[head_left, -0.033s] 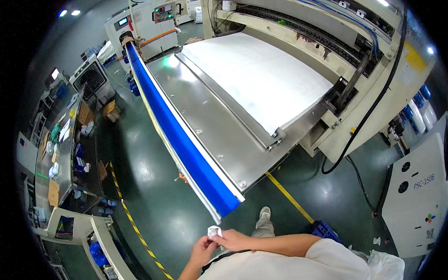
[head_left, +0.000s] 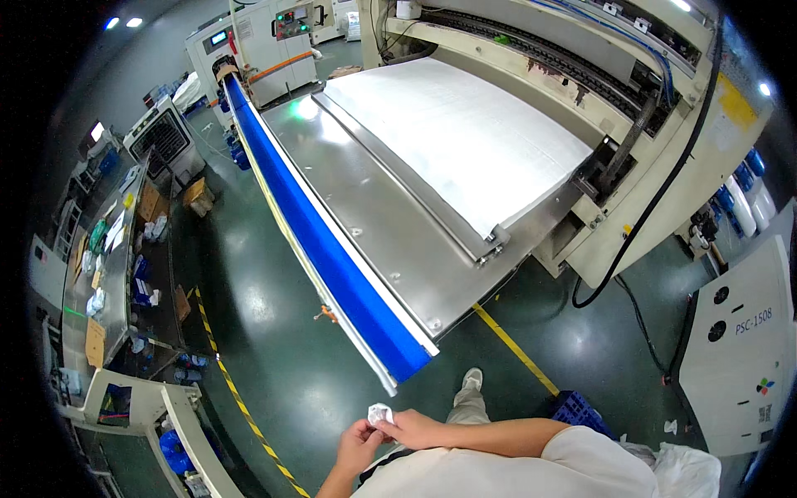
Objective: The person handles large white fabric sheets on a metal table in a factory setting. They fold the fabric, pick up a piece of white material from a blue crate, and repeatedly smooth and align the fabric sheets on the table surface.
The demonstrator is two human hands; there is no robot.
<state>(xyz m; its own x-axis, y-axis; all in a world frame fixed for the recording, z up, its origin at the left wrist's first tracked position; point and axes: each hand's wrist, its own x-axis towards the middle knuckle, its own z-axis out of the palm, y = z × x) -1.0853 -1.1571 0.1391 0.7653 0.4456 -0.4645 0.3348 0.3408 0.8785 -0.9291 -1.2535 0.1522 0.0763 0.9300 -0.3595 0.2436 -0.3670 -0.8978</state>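
Note:
Close to my body, my left hand and my right hand meet on a small white piece, crumpled like cloth or soft paper. Fingers of both hands are closed on it, and its top sticks up above them. Just beyond lies the near end of a long blue conveyor belt, not touched by either hand. Past the belt, a metal table carries a wide white sheet that runs under a large machine. A metal bar lies along the sheet's left edge.
A blue plastic crate stands on the floor by my right side, near a white plastic bag. Farther right is a white cabinet. A cluttered workbench lines the left. Yellow-black tape marks the green floor.

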